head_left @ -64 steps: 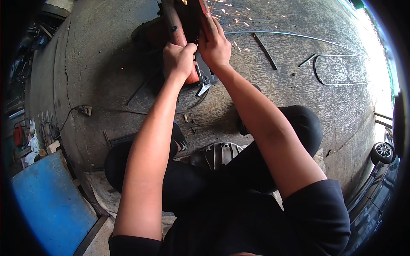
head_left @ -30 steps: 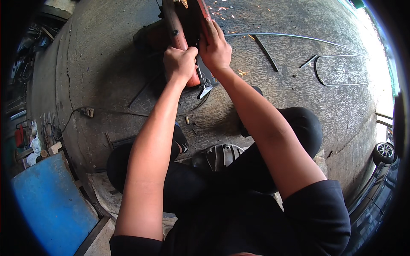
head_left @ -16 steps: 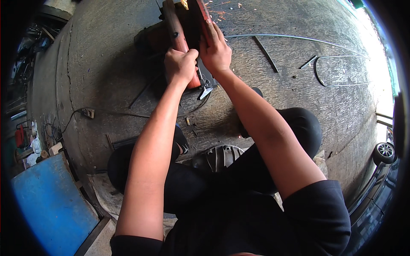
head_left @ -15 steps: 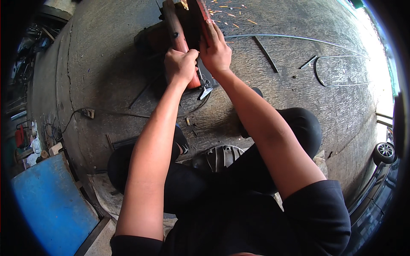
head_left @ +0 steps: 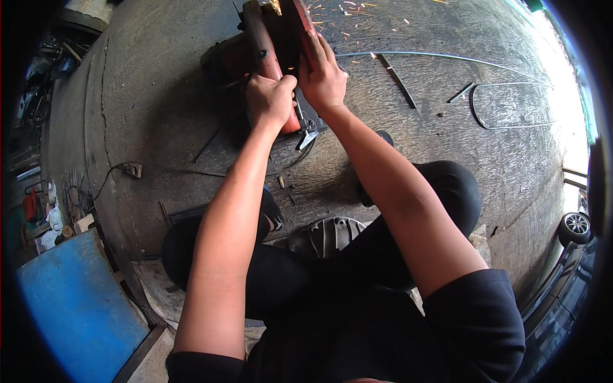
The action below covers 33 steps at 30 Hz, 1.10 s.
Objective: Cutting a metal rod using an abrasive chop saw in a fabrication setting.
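A red cut-off saw (head_left: 262, 45) stands on the floor in front of me, its upper end cut off by the top of the picture. My left hand (head_left: 271, 99) is wrapped round the saw's red handle, thumb on top. To its right, my right hand (head_left: 324, 80) grips the red guard (head_left: 299, 19), its fingers laid along the side. Bright sparks (head_left: 348, 11) fly from the far end of the saw toward the right. Below my hands a silver crank handle (head_left: 307, 140) sticks out near the base. The cutting point itself is hidden.
A long thin metal rod (head_left: 447, 57) reaches right from the saw. Short dark bars (head_left: 397, 82) and a bent rod (head_left: 474, 108) lie on the floor. A cable (head_left: 185, 170) trails left. Between my legs sits a ribbed metal part (head_left: 327, 236); a blue panel (head_left: 80, 306) is at lower left.
The sparks have spread wider, with some now near my hands and farther right over the floor. Both hands and the saw have hardly moved.
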Each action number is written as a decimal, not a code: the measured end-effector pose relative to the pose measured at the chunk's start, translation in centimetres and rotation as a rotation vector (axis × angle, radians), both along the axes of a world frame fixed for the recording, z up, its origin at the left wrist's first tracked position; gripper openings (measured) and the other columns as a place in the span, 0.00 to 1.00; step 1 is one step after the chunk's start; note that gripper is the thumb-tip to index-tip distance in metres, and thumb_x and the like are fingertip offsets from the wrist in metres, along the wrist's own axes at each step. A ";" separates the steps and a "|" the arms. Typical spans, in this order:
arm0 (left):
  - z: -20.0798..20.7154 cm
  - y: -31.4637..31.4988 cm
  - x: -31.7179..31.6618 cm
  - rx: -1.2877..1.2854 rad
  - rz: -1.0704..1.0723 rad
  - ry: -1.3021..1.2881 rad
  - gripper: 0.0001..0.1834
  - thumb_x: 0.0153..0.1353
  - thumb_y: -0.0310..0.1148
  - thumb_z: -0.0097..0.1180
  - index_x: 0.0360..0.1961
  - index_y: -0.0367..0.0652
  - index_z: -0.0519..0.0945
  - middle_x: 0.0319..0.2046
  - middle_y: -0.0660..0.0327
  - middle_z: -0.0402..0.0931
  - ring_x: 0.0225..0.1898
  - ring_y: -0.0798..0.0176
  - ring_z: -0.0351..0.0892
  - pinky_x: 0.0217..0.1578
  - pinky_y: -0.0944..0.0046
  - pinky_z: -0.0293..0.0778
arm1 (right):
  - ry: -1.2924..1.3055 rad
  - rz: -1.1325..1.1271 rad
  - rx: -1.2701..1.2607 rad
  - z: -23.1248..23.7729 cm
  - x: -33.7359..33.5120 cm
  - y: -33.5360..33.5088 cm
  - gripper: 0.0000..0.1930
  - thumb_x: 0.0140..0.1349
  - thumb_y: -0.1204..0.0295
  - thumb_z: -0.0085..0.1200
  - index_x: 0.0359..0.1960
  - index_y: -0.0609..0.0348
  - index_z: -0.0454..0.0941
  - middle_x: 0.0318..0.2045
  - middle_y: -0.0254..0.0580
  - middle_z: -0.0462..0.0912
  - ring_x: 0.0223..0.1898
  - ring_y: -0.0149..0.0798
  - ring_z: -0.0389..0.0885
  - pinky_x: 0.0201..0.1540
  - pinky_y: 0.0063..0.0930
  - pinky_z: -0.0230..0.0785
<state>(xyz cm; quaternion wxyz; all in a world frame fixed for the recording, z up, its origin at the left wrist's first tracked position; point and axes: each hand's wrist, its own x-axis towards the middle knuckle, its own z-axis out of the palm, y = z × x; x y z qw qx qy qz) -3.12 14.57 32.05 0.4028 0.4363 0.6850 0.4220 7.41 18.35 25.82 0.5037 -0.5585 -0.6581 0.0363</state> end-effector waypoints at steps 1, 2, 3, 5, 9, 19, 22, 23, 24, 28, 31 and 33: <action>0.0 0.0 0.0 -0.001 -0.001 -0.001 0.12 0.47 0.31 0.53 0.14 0.33 0.74 0.12 0.59 0.73 0.13 0.66 0.76 0.16 0.67 0.74 | -0.007 0.000 0.002 0.0 0.0 0.0 0.26 0.57 0.68 0.54 0.59 0.49 0.68 0.54 0.44 0.75 0.40 0.50 0.82 0.33 0.38 0.78; 0.0 0.0 0.0 -0.006 0.002 0.000 0.12 0.47 0.30 0.53 0.14 0.33 0.74 0.12 0.59 0.73 0.13 0.66 0.76 0.16 0.67 0.74 | -0.007 0.000 0.002 0.0 0.0 0.1 0.26 0.57 0.68 0.54 0.59 0.49 0.68 0.54 0.44 0.75 0.40 0.50 0.82 0.33 0.38 0.78; 0.0 0.0 0.1 -0.012 0.005 0.000 0.11 0.47 0.30 0.53 0.14 0.33 0.74 0.12 0.59 0.73 0.13 0.66 0.76 0.16 0.67 0.74 | 0.004 0.006 0.002 -0.1 0.1 0.1 0.26 0.57 0.68 0.55 0.59 0.49 0.68 0.54 0.44 0.75 0.40 0.50 0.82 0.33 0.38 0.78; -0.1 0.0 0.1 -0.009 0.021 -0.005 0.13 0.46 0.31 0.53 0.12 0.33 0.74 0.10 0.58 0.73 0.13 0.64 0.78 0.18 0.65 0.75 | 0.017 0.015 0.002 -0.1 0.0 0.1 0.26 0.57 0.69 0.55 0.59 0.49 0.68 0.54 0.45 0.75 0.40 0.50 0.82 0.33 0.38 0.78; -0.3 -0.1 -0.1 0.030 0.025 -0.034 0.14 0.45 0.32 0.54 0.10 0.32 0.73 0.09 0.57 0.73 0.14 0.62 0.79 0.19 0.64 0.76 | 0.003 0.002 0.004 0.0 -0.1 -0.2 0.26 0.56 0.69 0.55 0.60 0.49 0.67 0.53 0.45 0.75 0.40 0.50 0.82 0.33 0.38 0.78; -0.2 -0.2 0.0 0.002 0.042 0.002 0.14 0.45 0.32 0.54 0.10 0.33 0.74 0.09 0.57 0.73 0.14 0.62 0.79 0.19 0.64 0.75 | -0.005 0.005 0.026 -0.1 -0.1 -0.1 0.27 0.56 0.69 0.55 0.60 0.49 0.67 0.53 0.45 0.75 0.41 0.50 0.82 0.34 0.38 0.78; -0.5 -0.2 0.0 0.007 0.022 0.008 0.14 0.45 0.32 0.54 0.10 0.34 0.74 0.09 0.58 0.73 0.14 0.62 0.79 0.19 0.63 0.75 | 0.006 0.009 -0.008 0.0 0.0 -0.2 0.27 0.56 0.69 0.55 0.60 0.49 0.67 0.53 0.45 0.75 0.42 0.50 0.82 0.35 0.37 0.78; -0.3 -0.3 0.1 0.003 0.024 0.010 0.14 0.45 0.33 0.54 0.09 0.34 0.74 0.09 0.58 0.73 0.14 0.62 0.79 0.19 0.63 0.75 | 0.006 0.008 -0.007 -0.1 0.0 -0.2 0.27 0.56 0.69 0.55 0.60 0.49 0.67 0.53 0.45 0.75 0.42 0.50 0.82 0.35 0.37 0.78; -0.2 -0.3 0.2 -0.002 0.025 0.012 0.15 0.45 0.33 0.54 0.09 0.34 0.74 0.09 0.58 0.74 0.14 0.62 0.79 0.20 0.63 0.75 | 0.007 0.006 -0.003 -0.1 0.1 -0.3 0.27 0.56 0.69 0.55 0.60 0.49 0.67 0.53 0.45 0.75 0.42 0.50 0.82 0.35 0.38 0.78; -0.7 -0.3 0.2 -0.008 0.027 0.021 0.15 0.45 0.33 0.54 0.10 0.34 0.74 0.09 0.57 0.74 0.14 0.62 0.80 0.20 0.63 0.76 | 0.000 0.002 -0.015 -0.1 0.1 -0.4 0.27 0.56 0.69 0.55 0.60 0.49 0.67 0.54 0.45 0.75 0.41 0.50 0.82 0.35 0.39 0.78; -0.8 -0.3 -0.3 0.012 0.044 0.027 0.15 0.45 0.34 0.55 0.09 0.34 0.74 0.09 0.57 0.74 0.14 0.61 0.80 0.21 0.63 0.76 | 0.019 0.010 -0.009 -0.1 -0.4 -0.5 0.27 0.56 0.69 0.55 0.60 0.49 0.67 0.53 0.45 0.75 0.41 0.51 0.82 0.35 0.39 0.78; -1.0 -0.2 0.1 0.000 0.036 0.017 0.15 0.45 0.34 0.55 0.11 0.33 0.74 0.09 0.56 0.74 0.15 0.60 0.80 0.21 0.62 0.76 | 0.021 0.010 -0.005 -0.3 0.0 -0.3 0.28 0.55 0.69 0.55 0.61 0.46 0.66 0.54 0.47 0.74 0.41 0.51 0.82 0.34 0.39 0.78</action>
